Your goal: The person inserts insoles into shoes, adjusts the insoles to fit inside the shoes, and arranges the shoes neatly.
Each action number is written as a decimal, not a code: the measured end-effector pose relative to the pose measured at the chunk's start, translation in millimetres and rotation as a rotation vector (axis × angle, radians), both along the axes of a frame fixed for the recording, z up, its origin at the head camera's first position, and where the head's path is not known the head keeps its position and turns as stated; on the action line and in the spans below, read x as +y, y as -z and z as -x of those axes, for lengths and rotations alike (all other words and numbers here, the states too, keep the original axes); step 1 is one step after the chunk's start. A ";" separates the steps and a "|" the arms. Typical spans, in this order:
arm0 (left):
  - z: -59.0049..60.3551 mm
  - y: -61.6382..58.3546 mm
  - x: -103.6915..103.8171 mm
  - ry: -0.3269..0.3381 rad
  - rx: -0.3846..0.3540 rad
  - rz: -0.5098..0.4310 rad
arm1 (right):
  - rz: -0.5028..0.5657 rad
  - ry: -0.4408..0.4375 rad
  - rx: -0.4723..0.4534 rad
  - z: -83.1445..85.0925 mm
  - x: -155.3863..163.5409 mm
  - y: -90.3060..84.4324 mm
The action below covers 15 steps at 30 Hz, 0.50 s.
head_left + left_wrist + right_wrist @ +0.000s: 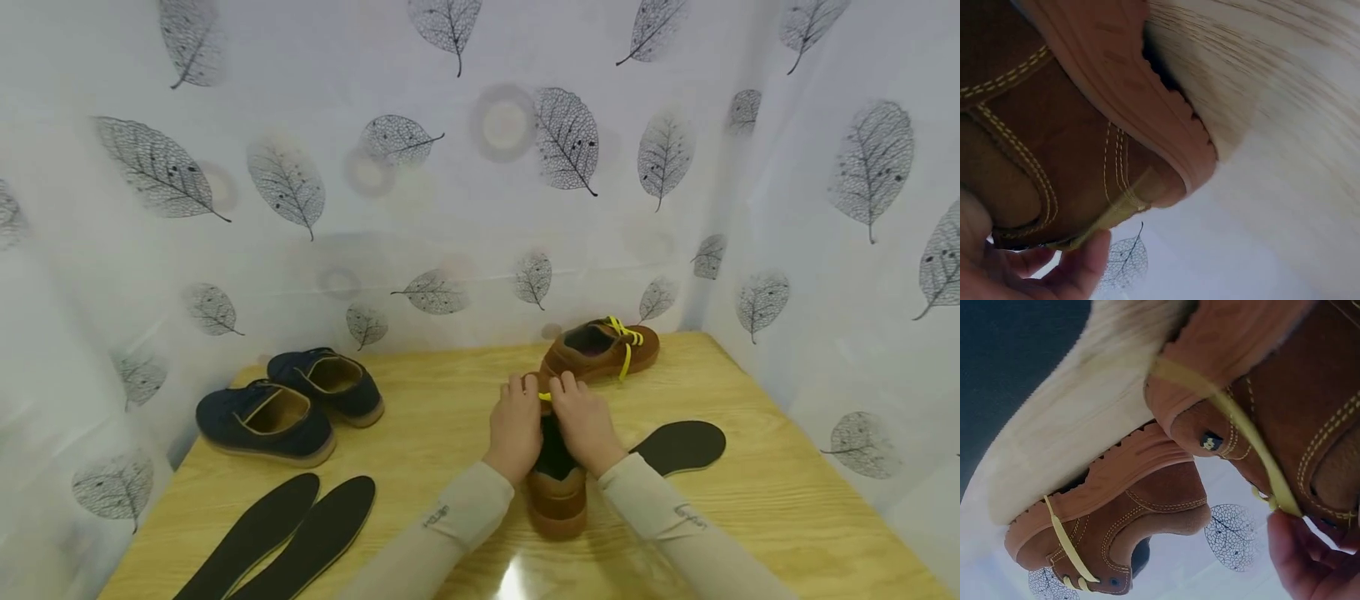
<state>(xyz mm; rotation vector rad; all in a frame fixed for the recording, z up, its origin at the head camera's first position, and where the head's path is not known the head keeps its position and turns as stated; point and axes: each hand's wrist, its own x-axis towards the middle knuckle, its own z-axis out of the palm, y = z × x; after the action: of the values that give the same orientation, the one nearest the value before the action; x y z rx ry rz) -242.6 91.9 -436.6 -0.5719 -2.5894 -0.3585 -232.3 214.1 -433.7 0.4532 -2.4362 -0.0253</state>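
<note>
Head view: wooden table [450, 417], footwear and insoles.
Lying from left: two black insoles [285, 537], navy shoe pair [288, 404]; left hand [516, 425] and right hand [583, 423] are pinching the yellow lace [545, 397] over the near brown shoe [557, 487] at table centre; second brown shoe [600, 350] behind; single black insole [681, 446].
</note>
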 end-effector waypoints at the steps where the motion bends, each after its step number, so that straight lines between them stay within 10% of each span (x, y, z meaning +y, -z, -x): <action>1: 0.2 -0.3 0.9 -0.007 -0.018 -0.010 | -0.007 -0.006 0.004 0.4 -0.2 1.4; 15: 5.8 6.0 -1.9 0.094 0.024 -0.112 | 0.092 -0.083 -0.034 -0.2 5.1 2.6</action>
<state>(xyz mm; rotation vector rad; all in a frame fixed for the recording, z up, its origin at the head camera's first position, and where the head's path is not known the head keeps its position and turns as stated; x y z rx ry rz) -248.4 90.0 -442.6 -0.6558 -2.5063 -0.5207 -232.1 219.1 -436.2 0.5172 -2.4373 0.1302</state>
